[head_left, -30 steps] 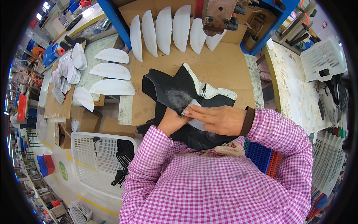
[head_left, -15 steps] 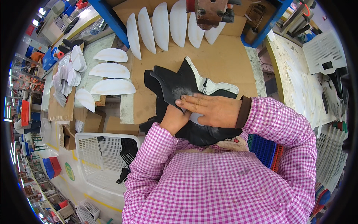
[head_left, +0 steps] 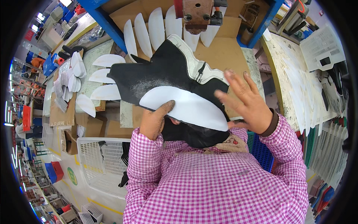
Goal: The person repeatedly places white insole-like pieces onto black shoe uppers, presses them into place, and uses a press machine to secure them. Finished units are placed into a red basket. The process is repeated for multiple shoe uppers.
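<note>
Fingers of the right hand spread near the white half-moon piece; left hand pinched it.
Piece lay on the black panel, mid-frame, left thumb on top, other fingers mostly hidden. Step in hand, my judgement: placing white on black; next move seemed to call for flat, even pressing. No lettering readable on either; green floor sign, lower left, too small to read.
</note>
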A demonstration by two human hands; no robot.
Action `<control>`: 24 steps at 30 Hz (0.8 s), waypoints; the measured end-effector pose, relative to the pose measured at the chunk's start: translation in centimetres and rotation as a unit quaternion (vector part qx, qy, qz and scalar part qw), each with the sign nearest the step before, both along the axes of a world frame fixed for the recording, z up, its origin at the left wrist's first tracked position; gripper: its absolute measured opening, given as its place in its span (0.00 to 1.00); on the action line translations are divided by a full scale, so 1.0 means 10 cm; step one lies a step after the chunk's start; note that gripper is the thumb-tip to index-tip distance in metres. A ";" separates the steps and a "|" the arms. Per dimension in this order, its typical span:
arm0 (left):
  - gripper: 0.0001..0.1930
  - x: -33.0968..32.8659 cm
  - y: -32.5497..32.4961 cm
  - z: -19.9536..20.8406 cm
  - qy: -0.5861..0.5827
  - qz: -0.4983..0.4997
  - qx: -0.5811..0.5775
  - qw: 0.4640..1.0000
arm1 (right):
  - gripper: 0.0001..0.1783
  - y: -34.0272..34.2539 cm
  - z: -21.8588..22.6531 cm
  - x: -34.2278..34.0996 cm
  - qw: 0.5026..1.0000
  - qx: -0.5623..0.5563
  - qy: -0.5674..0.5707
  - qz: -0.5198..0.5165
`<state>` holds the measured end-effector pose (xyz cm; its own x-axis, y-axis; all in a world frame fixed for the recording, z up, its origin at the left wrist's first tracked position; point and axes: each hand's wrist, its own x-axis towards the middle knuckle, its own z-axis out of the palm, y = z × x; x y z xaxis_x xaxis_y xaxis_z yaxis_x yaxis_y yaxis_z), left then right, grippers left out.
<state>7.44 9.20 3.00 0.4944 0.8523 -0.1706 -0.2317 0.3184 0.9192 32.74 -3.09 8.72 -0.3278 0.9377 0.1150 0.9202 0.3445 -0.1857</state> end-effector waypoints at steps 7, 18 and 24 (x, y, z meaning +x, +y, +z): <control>0.13 -0.12 0.10 0.03 -0.052 0.114 -0.062 0.990 | 0.62 -0.12 -0.71 0.32 0.877 -0.078 0.467 -0.087; 0.13 -0.02 -0.07 -0.20 0.038 -0.006 0.011 0.999 | 0.30 0.17 -1.05 0.41 0.771 -0.297 0.548 -0.129; 0.13 -0.13 -0.06 -0.31 0.157 -0.035 0.079 0.984 | 0.29 0.27 -1.12 0.46 0.812 -0.242 0.521 -0.099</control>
